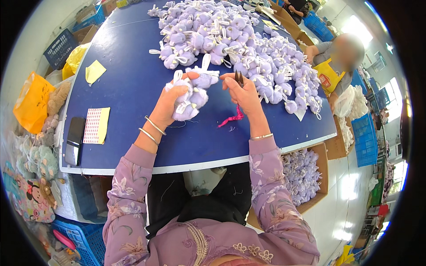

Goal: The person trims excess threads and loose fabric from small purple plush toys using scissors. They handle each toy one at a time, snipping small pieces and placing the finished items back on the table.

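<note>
Small lavender plush toys [196, 96] with white loops and tags are gripped in my left hand [165, 105], above the blue tabletop. Fingers curled, my right hand [245, 96] holds a pair of dark thread snips [239, 79], blades pointing away from me. Below that hand hangs a bright pink strip [231, 118], which seems tied to the snips; the joint is hidden by my palm. A thread or label edge shows between the toys and my right fingertips, too fine to make out. Beyond both hands lies a large heap of similar plush toys [213, 29].
On the blue table [128, 57] lie a black phone [74, 142], a sticker sheet [94, 126] and a yellow paper [94, 72]. A cardboard box [323, 177] of plush toys stands below the right edge. Another person [339, 62] sits at the far right.
</note>
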The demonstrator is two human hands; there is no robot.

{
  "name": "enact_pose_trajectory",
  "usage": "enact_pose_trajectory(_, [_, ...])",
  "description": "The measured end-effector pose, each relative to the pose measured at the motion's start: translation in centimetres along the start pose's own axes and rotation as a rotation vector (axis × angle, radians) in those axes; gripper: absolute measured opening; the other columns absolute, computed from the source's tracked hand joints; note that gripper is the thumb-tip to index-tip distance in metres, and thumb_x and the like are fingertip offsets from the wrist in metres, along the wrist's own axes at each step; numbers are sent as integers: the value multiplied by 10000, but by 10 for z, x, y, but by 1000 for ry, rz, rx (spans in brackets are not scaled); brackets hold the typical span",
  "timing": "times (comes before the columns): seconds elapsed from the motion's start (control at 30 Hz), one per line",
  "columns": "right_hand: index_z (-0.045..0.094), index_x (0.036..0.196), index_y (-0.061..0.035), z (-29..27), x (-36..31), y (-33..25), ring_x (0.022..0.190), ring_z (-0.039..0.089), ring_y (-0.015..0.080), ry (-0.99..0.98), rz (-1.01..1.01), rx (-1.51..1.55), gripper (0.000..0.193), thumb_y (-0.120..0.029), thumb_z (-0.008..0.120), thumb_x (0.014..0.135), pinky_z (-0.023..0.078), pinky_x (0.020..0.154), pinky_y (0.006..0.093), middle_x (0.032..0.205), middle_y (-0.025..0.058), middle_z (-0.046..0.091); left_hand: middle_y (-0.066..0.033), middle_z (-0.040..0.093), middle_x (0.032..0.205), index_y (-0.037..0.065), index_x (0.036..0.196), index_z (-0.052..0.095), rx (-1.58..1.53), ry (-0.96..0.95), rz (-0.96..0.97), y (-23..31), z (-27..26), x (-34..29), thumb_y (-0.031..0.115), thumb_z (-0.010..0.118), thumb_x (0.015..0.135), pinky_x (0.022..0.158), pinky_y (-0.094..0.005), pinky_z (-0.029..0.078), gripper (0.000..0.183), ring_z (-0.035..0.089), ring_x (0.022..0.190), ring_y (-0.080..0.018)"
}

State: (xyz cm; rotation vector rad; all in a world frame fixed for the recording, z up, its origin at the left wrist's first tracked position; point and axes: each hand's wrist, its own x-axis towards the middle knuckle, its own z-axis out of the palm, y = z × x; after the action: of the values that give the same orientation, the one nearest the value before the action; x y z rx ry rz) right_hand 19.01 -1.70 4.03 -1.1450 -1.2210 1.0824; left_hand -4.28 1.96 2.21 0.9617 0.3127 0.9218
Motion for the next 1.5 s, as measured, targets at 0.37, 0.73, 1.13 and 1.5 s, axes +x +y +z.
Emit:
enact_pose_trajectory(0.37, [600,905,-29,6,0,8,489,412,24,-36,125,52,199,-225,622,936,303,412,206,701,36,597,-116,601,1102,25,1330,520,156,-37,-94,1,10,-5,324,626,753,805,-289,520,658,616,928,-174])
enact_pose_trajectory(0.73, [601,959,-41,15,-1,4,471,387,40,-18,220,61,181,-218,563,973,291,401,212,636,-15,483,-147,553,1228,55,1436,399,180,-144,-124,2,15,-5,334,621,756,881,-303,500,768,605,1003,-203])
enact_pose_trajectory(1.13, [554,931,-60,26,-3,15,458,439,67,-138,385,347,196,-243,519,991,282,402,229,637,10,540,-130,563,1207,50,1492,238,210,-229,-102,-7,15,-7,169,627,813,947,-358,481,792,611,1045,-199])
enact_pose_trajectory(1.5, [544,859,-99,14,1,14,439,299,46,-152,410,473,194,-240,530,992,252,403,237,583,-65,361,-120,478,1283,49,1194,577,627,-191,166,-9,16,-6,114,636,738,984,-346,420,465,513,1144,-204])
